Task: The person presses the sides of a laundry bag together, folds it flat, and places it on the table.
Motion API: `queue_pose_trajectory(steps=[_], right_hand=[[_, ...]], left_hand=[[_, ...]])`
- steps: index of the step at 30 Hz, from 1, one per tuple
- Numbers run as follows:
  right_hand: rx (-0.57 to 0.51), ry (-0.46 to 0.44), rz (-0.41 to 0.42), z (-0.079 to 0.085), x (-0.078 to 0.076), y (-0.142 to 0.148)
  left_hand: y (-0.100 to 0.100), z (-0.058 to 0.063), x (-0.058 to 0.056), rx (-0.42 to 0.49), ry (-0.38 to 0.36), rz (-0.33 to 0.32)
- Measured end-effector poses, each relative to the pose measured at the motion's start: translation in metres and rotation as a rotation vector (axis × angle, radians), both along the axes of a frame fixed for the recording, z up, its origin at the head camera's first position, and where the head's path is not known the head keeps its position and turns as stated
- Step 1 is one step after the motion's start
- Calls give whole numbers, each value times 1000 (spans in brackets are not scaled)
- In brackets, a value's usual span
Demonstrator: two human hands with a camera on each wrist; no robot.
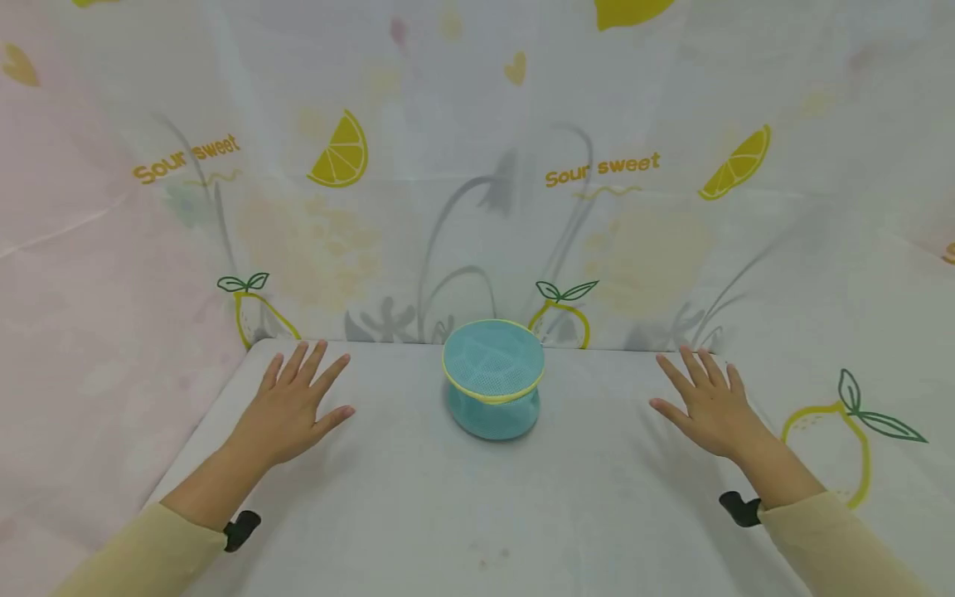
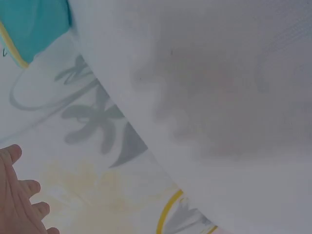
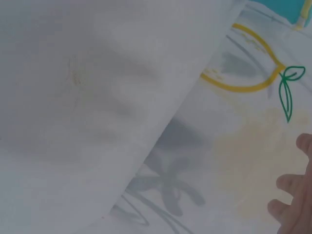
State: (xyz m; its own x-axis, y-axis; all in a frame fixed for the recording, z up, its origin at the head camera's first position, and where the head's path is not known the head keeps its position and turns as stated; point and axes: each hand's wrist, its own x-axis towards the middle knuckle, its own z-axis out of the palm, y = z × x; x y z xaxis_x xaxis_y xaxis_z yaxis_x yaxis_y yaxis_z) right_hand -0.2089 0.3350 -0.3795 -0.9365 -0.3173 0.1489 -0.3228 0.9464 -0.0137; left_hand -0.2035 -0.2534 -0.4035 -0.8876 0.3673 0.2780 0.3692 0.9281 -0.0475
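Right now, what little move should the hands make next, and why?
Probably ease the left hand and the right hand inward toward the round, light-blue mesh object with yellow trim. It stands on the flat white tabletop between them, untouched, and both hands' fingers are spread and hold nothing.

The far cloth (image 1: 448,99) bears the words "Sour sweet" twice in orange print: the left lettering (image 1: 186,159) slants upward to the right, while the right lettering (image 1: 603,169), just right of the middle, runs more nearly level. In both, "Sour" begins with a capital and "sweet" is all lower case. On the cloth's right side, an orange mark (image 1: 950,253) is cut off by the head view's edge, too little to read surely.
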Motion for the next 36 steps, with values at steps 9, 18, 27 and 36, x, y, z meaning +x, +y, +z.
queue_pose_trajectory(steps=[9, 18, 27, 36], right_hand=[[-36, 46, 12, -8, -7, -5], [-91, 60, 34, -10, -7, -16], [-132, 75, 47, -10, -6, -26], [-139, 88, 64, -14, -6, -37]], left_hand=[[11, -3, -3, 12, 25, 0], [24, -7, -5, 44, 49, -23], [34, -10, -7, 76, 74, -40], [46, -15, -10, 93, 85, -61]])
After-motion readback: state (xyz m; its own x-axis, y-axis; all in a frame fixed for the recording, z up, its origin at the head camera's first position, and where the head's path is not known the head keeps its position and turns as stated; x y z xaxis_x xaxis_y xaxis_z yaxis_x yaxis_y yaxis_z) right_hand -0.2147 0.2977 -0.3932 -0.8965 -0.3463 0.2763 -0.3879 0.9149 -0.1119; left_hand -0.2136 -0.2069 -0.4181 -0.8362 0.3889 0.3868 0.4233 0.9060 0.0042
